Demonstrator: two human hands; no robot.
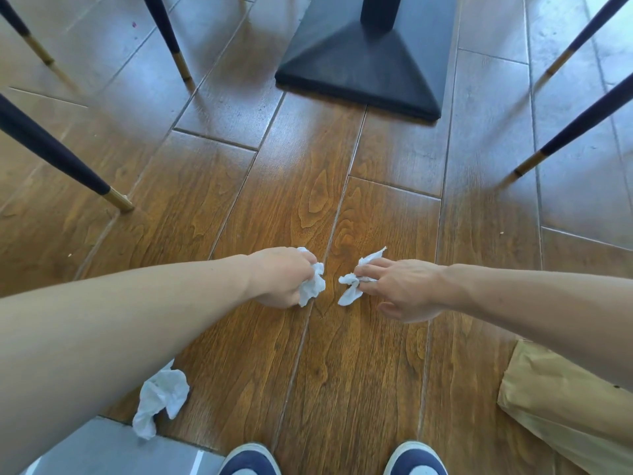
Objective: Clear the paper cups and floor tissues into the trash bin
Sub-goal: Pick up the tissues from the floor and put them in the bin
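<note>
Setting: a brown wood-plank floor (308, 354) seen from above by a person bending forward; a black pyramid-shaped pedestal base (359, 63) stands well ahead of the hands, and dark chair legs with gold tips (113, 195) splay out to either side.

Left hand (279, 277): clenched around a crumpled white tissue (313, 286), most of the wad bunched inside the fist and a tuft spilling out toward the other hand. The closed fist looks meant to carry it securely.

Right hand (404, 289): fingertips pinching a second crumpled white tissue (352, 284), with the palm spread and low over the planks. Whether this tissue has left the floor or still touches it cannot be told; the pinch suggests a pick-up in progress.

Between the hands: the two tissues sit just beside each other, apart by a small gap of bare floor.

Remaining tissue: a third crumpled white tissue (159, 395) lies loose on the floor behind and below the left forearm, at the edge where the wood meets a grey tile (102, 450); nothing holds it.

Feet: two blue shoes with white toes (250, 461) at the near edge, close to the person and well behind the hands.

Near the right arm: a tan crinkled paper bag (548, 399) lies under the right forearm; its role is unclear.

Not visible: no trash bin or paper cups.

Judgement: collecting tissues is under way; the loose one and the trip to the bin remain.
</note>
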